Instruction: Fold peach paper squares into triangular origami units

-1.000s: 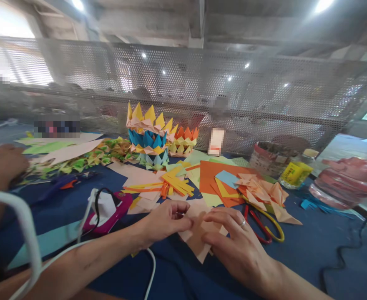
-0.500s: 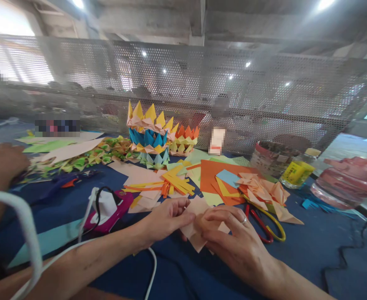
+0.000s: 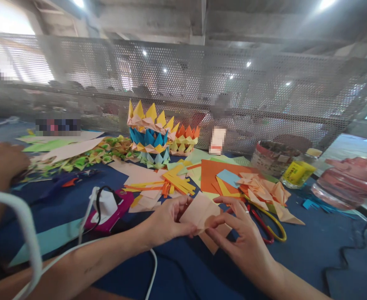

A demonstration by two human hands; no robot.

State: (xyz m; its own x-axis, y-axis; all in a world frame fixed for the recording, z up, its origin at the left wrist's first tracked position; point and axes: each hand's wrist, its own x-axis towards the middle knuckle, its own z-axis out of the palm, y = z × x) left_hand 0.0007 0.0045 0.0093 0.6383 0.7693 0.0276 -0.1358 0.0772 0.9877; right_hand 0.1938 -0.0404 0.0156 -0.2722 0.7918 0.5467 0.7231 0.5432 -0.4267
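Note:
A pale peach sheet of paper (image 3: 199, 212) is held up between my hands over the blue tablecloth, with a folded-looking lower part hanging below. My left hand (image 3: 174, 221) pinches its left edge between thumb and fingers. On the other side, my right hand (image 3: 236, 225) has thumb and fingertips closed on the lower right of the paper, and a ring shows on one finger. Close to the right hand lie scissors (image 3: 272, 229) with red and yellow handles. Yellow paper strips (image 3: 179, 181) and peach scraps (image 3: 146, 202) are spread beyond the left hand.
Stacked folded-paper crowns (image 3: 149, 139) stand at the back. Orange sheets (image 3: 227, 171), folded peach pieces (image 3: 261, 189), a yellow-labelled bottle (image 3: 299, 171) and a pink jug (image 3: 348, 183) are to the right. A magenta power strip (image 3: 117, 212), white cable (image 3: 21, 208) and another person's hand (image 3: 5, 164) are left.
The peach paper has turned and opened to show a broader flat face. My right hand has lifted off its top, and its fingers now grip the lower right side.

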